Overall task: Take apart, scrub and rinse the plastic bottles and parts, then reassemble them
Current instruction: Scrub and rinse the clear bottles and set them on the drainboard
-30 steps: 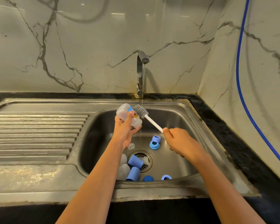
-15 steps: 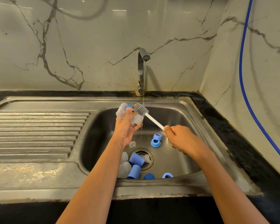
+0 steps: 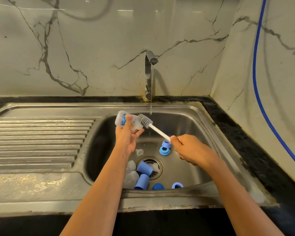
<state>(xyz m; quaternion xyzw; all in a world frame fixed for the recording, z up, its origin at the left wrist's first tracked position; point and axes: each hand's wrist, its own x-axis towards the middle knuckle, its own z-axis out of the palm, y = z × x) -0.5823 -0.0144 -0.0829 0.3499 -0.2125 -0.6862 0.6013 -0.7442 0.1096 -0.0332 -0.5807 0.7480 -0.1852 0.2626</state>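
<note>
Head view, single frame.

Left hand: raised over the left half of the sink, thumb and fingers curled round a clear bottle.
Bottle markings: blue and orange printed figures on the side. No lettering or brand can be read.
Bottle orientation: long axis near level, base toward the sink's back left corner, mouth toward the right. It is held above the basin, clear of the floor.

Right hand: fist clenched round the white handle of a brush.
Brush axis: slants up from the hand at lower right to the grey bristle head at upper left. The head sits at the bottle mouth; cannot tell whether its tip is inside.

Tap: at the middle of the sink's back edge, with a thin stream falling just right of the bristle head.

Basin floor:
- two blue rings touching, right of the drain
- a small clear part behind the drain
- two blue caps lying tilted at the drain's left rim, against more clear bottles
- a blue dome and a third ring by the front edge

Ribbed drainboard on the left. Blue hose down the right wall.
</note>
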